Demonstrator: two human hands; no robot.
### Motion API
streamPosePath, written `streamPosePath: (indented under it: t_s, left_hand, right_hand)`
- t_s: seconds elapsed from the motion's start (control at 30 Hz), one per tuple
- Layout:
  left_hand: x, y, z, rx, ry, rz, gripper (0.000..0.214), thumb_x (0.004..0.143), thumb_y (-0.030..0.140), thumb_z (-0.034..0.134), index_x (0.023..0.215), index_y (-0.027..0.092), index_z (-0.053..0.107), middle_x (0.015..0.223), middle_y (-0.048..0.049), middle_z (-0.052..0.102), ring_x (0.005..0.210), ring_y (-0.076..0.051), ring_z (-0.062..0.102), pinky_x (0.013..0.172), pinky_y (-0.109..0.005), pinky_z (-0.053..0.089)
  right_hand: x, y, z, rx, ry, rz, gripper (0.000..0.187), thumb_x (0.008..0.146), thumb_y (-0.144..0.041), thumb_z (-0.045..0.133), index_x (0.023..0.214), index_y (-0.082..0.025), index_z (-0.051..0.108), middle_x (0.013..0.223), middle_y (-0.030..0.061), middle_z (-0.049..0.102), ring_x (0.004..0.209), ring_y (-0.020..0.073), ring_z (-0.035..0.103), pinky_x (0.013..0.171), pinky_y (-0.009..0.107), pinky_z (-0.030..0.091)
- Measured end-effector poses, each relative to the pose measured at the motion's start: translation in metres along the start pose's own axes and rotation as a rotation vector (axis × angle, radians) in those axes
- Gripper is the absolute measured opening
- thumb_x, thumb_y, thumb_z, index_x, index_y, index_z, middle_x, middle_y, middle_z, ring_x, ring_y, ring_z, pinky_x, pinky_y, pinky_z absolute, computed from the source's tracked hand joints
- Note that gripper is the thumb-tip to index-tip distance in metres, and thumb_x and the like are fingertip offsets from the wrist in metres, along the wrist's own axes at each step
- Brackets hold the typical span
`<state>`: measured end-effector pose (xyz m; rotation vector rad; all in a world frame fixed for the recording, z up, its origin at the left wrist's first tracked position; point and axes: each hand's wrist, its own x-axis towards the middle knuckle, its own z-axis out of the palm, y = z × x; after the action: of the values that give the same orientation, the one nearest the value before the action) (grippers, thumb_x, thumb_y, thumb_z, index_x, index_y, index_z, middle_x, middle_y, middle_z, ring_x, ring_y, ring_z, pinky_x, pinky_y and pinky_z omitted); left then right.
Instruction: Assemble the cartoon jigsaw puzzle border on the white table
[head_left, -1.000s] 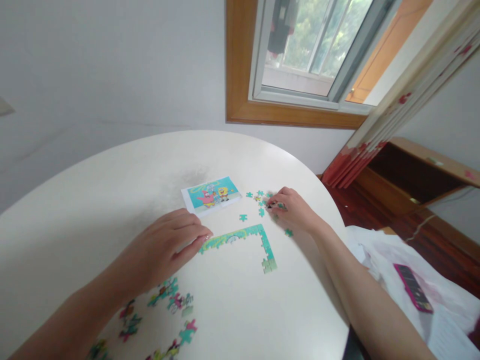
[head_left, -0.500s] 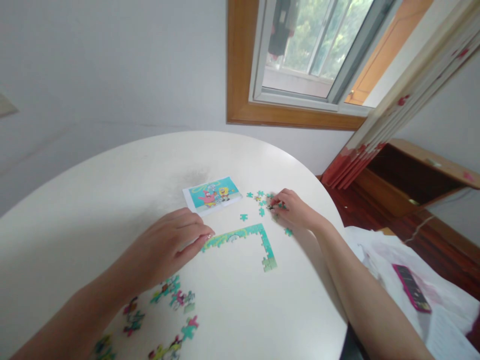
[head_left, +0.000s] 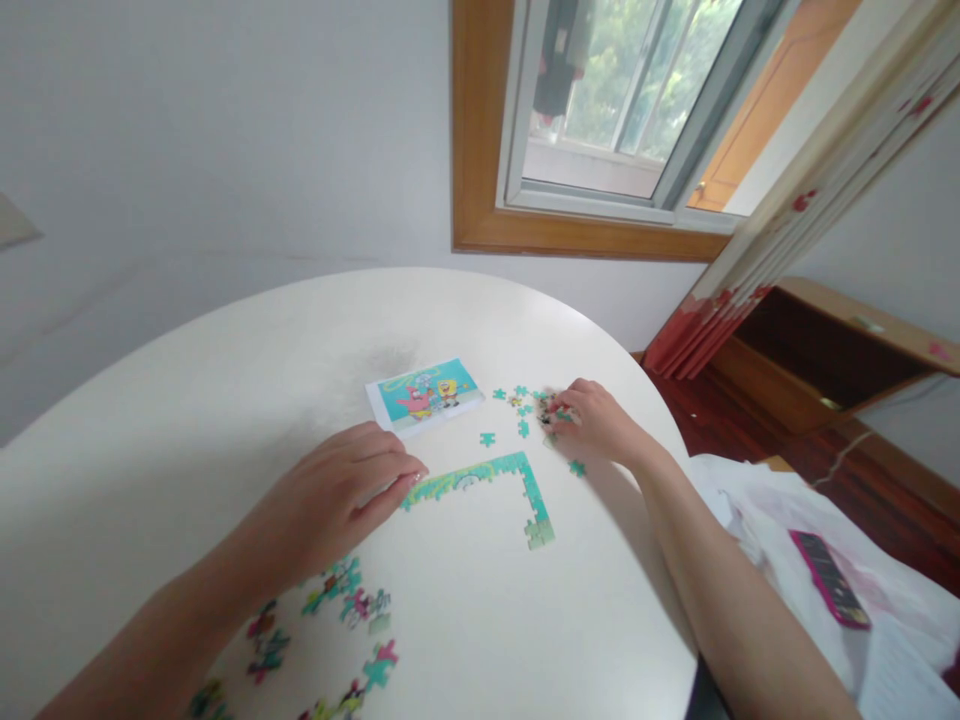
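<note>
Over the left end of a joined puzzle border [head_left: 534,490] is my left hand [head_left: 364,480], thumb and forefinger pressed together. Whatever may be in that pinch is too small or hidden to tell. The border is green-blue and makes a corner, with a long top side and a short right side. Farther right, my right hand [head_left: 596,420] has its fingers curled down onto small loose puzzle pieces [head_left: 550,408], slightly blurred at the tips. Several teal puzzle pieces [head_left: 523,428] lie just left of these fingers, and one piece [head_left: 577,468] is below the hand.
A cartoon picture card [head_left: 427,395] lies behind the border on the white round table [head_left: 480,620]. Clusters of colourful pieces [head_left: 379,665] are at the near left, partly behind my left forearm. Right of the table, a pink-edged phone [head_left: 829,580] rests on white cloth.
My right hand's fingers have shifted slightly right among the loose pieces and spread a little. My left hand stays at the border's left end. The view has tilted very slightly.
</note>
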<state>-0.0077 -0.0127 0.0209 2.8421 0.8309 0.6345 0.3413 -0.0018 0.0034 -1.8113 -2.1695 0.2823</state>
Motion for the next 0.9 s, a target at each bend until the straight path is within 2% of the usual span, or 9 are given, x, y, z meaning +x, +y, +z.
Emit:
streamPosePath:
  t_s: [0.13, 0.27, 0.57, 0.77, 0.9]
  left_hand:
    - [-0.001, 0.001, 0.000, 0.006, -0.014, 0.001, 0.026, 0.100, 0.029, 0.046, 0.093, 0.020, 0.069, 0.088, -0.0033, 0.069, 0.087, -0.020, 0.061, 0.081, -0.033, 0.045]
    - [0.000, 0.002, -0.001, 0.002, -0.015, -0.009, 0.025, 0.100, 0.029, 0.046, 0.093, 0.020, 0.069, 0.088, -0.0034, 0.069, 0.087, -0.021, 0.060, 0.080, -0.033, 0.044]
    - [0.002, 0.002, -0.001, 0.004, -0.010, 0.000, 0.026, 0.100, 0.030, 0.046, 0.092, 0.020, 0.069, 0.087, -0.0034, 0.069, 0.086, -0.020, 0.061, 0.080, -0.033, 0.045]
    - [0.002, 0.004, 0.000, 0.002, -0.008, -0.023, 0.027, 0.099, 0.032, 0.046, 0.091, 0.022, 0.070, 0.087, -0.0036, 0.069, 0.086, -0.021, 0.061, 0.080, -0.033, 0.046]
    - [0.001, 0.004, -0.001, -0.011, -0.011, -0.011, 0.025, 0.099, 0.030, 0.046, 0.093, 0.021, 0.069, 0.088, -0.0037, 0.069, 0.087, -0.021, 0.061, 0.082, -0.034, 0.046]
  right_hand:
    - [0.000, 0.002, 0.000, -0.017, -0.007, 0.018, 0.015, 0.080, -0.028, 0.074, 0.091, -0.018, 0.077, 0.097, 0.0122, 0.066, 0.092, 0.0247, 0.059, 0.087, 0.036, 0.044]
    - [0.002, -0.001, 0.003, 0.025, -0.023, 0.008, 0.012, 0.082, -0.020, 0.068, 0.091, -0.019, 0.077, 0.094, 0.0096, 0.066, 0.085, 0.0192, 0.060, 0.084, 0.031, 0.045]
    - [0.002, -0.003, 0.005, 0.145, -0.010, 0.024, 0.009, 0.076, -0.017, 0.069, 0.084, -0.018, 0.073, 0.094, 0.0071, 0.066, 0.079, 0.0157, 0.059, 0.076, 0.027, 0.047]
    - [0.000, -0.007, 0.005, 0.258, -0.041, 0.023, 0.005, 0.077, -0.018, 0.064, 0.078, -0.018, 0.068, 0.080, 0.0020, 0.065, 0.070, 0.0136, 0.055, 0.065, 0.025, 0.042]
    - [-0.001, -0.010, 0.002, 0.330, -0.058, 0.029, 0.008, 0.077, -0.017, 0.059, 0.079, -0.019, 0.067, 0.069, -0.0024, 0.061, 0.064, 0.0114, 0.051, 0.062, 0.023, 0.039]
